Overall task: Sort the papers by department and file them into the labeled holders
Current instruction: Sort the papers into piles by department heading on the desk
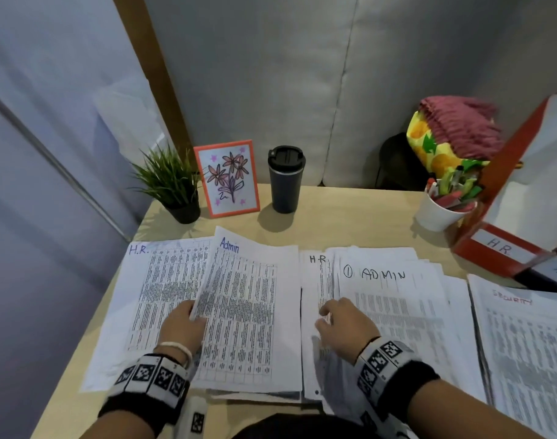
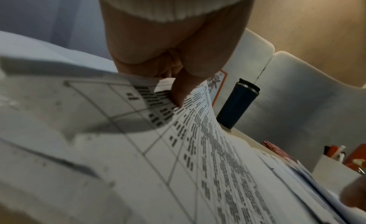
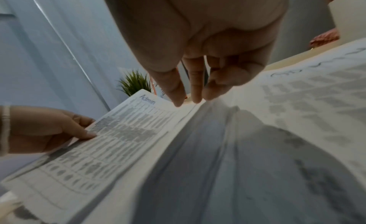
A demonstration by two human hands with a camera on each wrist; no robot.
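My left hand (image 1: 191,313) pinches the left edge of a printed sheet headed "Admin" (image 1: 248,312), thumb on top, so that edge is lifted off the desk. The left wrist view shows the thumb (image 2: 179,92) pressed on this sheet (image 2: 188,172). Under it lies an "H.R." sheet (image 1: 156,280). My right hand (image 1: 329,312) hovers, fingers relaxed, over a second "H.R." sheet (image 1: 315,280) beside the "ADMIN" pile (image 1: 397,299). Its fingers (image 3: 195,92) point down at the papers and hold nothing. A "Security" pile (image 1: 524,343) lies at the right. The red "HR" holder (image 1: 505,245) stands at the far right, with a dark holder (image 1: 552,272) in front of it.
Along the back of the desk stand a potted plant (image 1: 172,188), a framed flower drawing (image 1: 228,179), a dark tumbler (image 1: 286,182) and a white cup of pens (image 1: 438,210). A cloth bag (image 1: 451,137) sits behind the cup. A grey padded wall closes the back.
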